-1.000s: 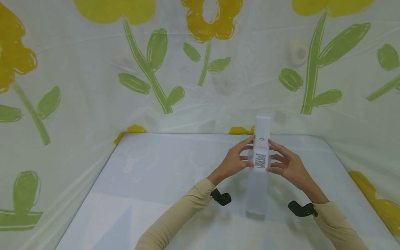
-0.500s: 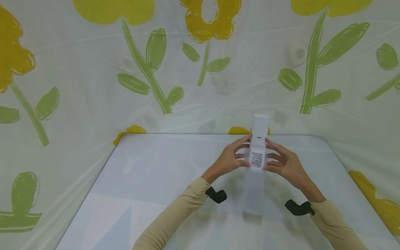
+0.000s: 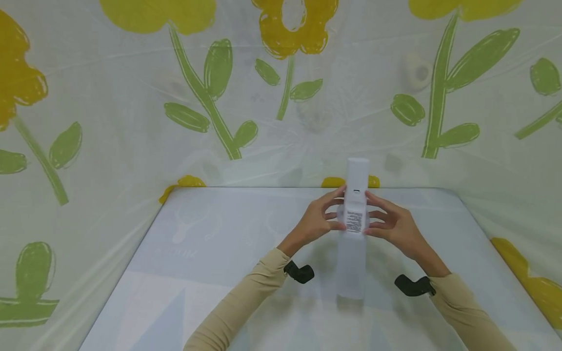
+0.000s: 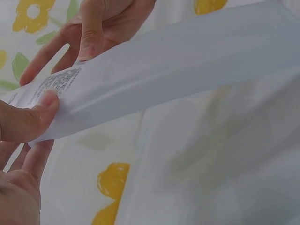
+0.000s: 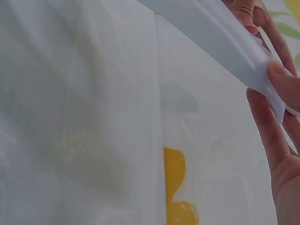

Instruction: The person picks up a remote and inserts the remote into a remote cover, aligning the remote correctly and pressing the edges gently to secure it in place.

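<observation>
Both hands hold a long white device (image 3: 351, 265) up above the table, its long side running toward the person. A printed label (image 3: 354, 221) and a small dark slot (image 3: 356, 190) show on its face. A pale round part peeks out behind it. My left hand (image 3: 312, 222) grips the left edge, thumb near the label and fingers spread farther up. Opposite, my right hand (image 3: 395, 228) grips the right edge in the same way. In the left wrist view the left thumb (image 4: 40, 112) presses on the device's face; the right wrist view shows right fingers (image 5: 267, 124) beneath it.
A white table (image 3: 210, 287) with faint pale-blue patterns lies below. Behind and beside it hangs a white sheet (image 3: 127, 107) printed with flowers and green leaves. Black wrist mounts (image 3: 300, 272) sit on both forearms.
Both hands have shifted left with the device, and it is slightly higher in the head view. Their grip on it looks the same.
</observation>
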The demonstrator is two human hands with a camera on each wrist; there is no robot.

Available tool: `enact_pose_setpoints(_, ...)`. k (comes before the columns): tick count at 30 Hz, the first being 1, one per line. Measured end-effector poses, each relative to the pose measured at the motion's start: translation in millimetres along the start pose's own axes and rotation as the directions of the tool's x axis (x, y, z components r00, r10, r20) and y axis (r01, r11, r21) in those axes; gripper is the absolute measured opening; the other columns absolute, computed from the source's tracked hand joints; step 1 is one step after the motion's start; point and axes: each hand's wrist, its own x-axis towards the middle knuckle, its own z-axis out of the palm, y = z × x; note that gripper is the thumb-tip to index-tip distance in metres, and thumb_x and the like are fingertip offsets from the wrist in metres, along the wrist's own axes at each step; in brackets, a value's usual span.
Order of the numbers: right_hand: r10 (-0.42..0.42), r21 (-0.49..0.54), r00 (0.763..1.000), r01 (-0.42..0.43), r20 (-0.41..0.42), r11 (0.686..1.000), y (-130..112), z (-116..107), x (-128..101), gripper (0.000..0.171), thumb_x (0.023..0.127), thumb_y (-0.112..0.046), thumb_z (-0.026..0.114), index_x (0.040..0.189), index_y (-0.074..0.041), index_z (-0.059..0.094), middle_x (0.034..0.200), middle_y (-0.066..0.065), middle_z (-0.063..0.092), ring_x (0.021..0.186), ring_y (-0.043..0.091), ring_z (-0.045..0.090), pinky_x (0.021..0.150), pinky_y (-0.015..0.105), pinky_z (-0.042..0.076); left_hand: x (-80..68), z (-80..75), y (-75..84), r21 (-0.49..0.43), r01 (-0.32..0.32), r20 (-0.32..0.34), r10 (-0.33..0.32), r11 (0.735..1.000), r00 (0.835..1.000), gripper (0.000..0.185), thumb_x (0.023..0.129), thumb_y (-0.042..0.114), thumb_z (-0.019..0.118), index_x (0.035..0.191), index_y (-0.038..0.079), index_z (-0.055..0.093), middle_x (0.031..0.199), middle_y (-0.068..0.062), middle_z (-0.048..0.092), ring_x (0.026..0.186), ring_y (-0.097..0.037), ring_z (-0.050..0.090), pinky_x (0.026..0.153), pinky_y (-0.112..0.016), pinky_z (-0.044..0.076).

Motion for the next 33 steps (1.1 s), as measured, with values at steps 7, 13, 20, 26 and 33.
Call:
enact_pose_setpoints(7, -0.01, 0.01, 1.0, 0.01, 0.027, 1.0, 1, 6, 4, 0.086, 0.075, 0.005, 0.075, 0.148, -0.016, 0.033, 0.144, 0.017, 0.037, 0.1, 0.018, 0.062, 0.077, 0.03, 0.055, -11.6, -4.3, 24.8, 0.067, -0.007, 0.009, 0.006, 0.998, 1.0, 0.087, 0.074, -0.01, 0.074, 0.148, 0.008, 0.032, 0.144, -0.011, 0.041, 0.122, -0.028, 0.047, 0.092, -0.041, 0.049)
enact_pose_setpoints(13, -0.009, -0.012, 0.999, 0.009, 0.047, 1.0, 0, 8, 7, 0.091, 0.077, 0.002, 0.075, 0.15, -0.021, 0.028, 0.145, 0.017, 0.035, 0.1, 0.021, 0.061, 0.078, 0.029, 0.055, -16.7, -6.2, 35.1, 0.103, 0.01, 0.005, -0.01, 0.995, 1.0, 0.085, 0.075, -0.009, 0.073, 0.148, 0.009, 0.032, 0.141, -0.014, 0.042, 0.119, -0.031, 0.048, 0.089, -0.041, 0.051)
enact_pose_setpoints(20, -0.003, -0.039, 0.998, 0.006, 0.062, 0.999, -4, 11, 10, 0.091, 0.078, 0.001, 0.075, 0.15, -0.024, 0.026, 0.145, 0.017, 0.036, 0.102, 0.019, 0.061, 0.079, 0.029, 0.055, -19.8, -9.4, 38.3, 0.112, 0.02, -0.005, -0.02, 0.993, 1.0, 0.087, 0.076, -0.008, 0.073, 0.149, 0.011, 0.03, 0.141, -0.013, 0.042, 0.12, -0.03, 0.048, 0.09, -0.039, 0.051)
enact_pose_setpoints(26, 0.019, -0.037, 0.998, -0.016, 0.063, 0.999, -7, 14, 11, 0.087, 0.077, -0.002, 0.076, 0.149, -0.024, 0.031, 0.141, 0.016, 0.041, 0.101, 0.021, 0.061, 0.079, 0.03, 0.055, -23.2, -11.9, 38.8, 0.097, 0.032, -0.021, -0.03, 0.995, 0.999, 0.089, 0.074, -0.009, 0.073, 0.149, 0.01, 0.029, 0.139, -0.015, 0.043, 0.119, -0.031, 0.048, 0.089, -0.037, 0.052)
enact_pose_setpoints(33, 0.039, -0.037, 0.998, -0.037, 0.048, 0.999, -8, 16, 11, 0.086, 0.078, -0.003, 0.076, 0.149, -0.025, 0.032, 0.14, 0.017, 0.042, 0.102, 0.022, 0.061, 0.078, 0.031, 0.055, -24.3, -13.5, 39.8, 0.091, 0.03, -0.011, -0.029, 0.995, 1.0, 0.089, 0.075, -0.008, 0.074, 0.149, 0.011, 0.029, 0.139, -0.015, 0.043, 0.12, -0.031, 0.047, 0.089, -0.039, 0.051)
